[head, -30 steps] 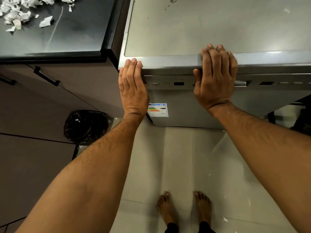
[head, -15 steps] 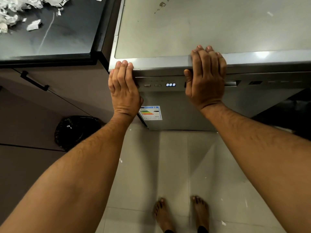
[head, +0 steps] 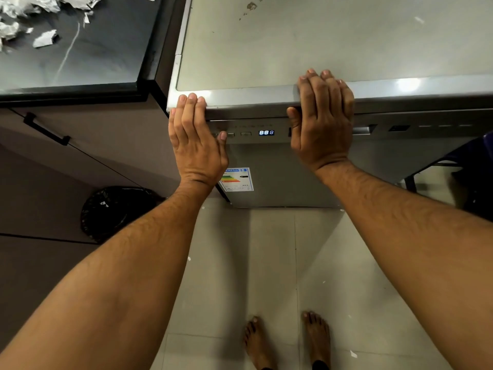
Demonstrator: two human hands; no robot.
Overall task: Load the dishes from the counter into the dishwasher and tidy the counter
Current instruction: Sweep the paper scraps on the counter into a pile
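Head view is showing us the dishwasher (head: pixel 293 172) standing closed against the dark counter (head: pixel 80 62), its grey top spreading right from the counter's edge. We are laying our left hand (head: pixel 196 145) flat against the door's upper left corner, fingers straight and together, their tips reaching the top's front lip, the thumb lying by the buttons on the control strip. We are resting our right hand (head: pixel 321 124) further right along the same front edge, fingers straight and draped over the lip onto the top, the thumb hanging down in front of the panel; it is covering part of the door handle (head: pixel 362 129), and nothing is being gripped. Between the two hands a blue display (head: pixel 266 132) is glowing on the panel, and an energy label (head: pixel 238 180) is showing low on the door. Torn white paper scraps (head: pixel 44 40) are lying on the counter at the far left. A black bin (head: pixel 117 212) is sitting on the floor beside the cabinet, and our bare feet (head: pixel 288 340) are standing on pale tiles.
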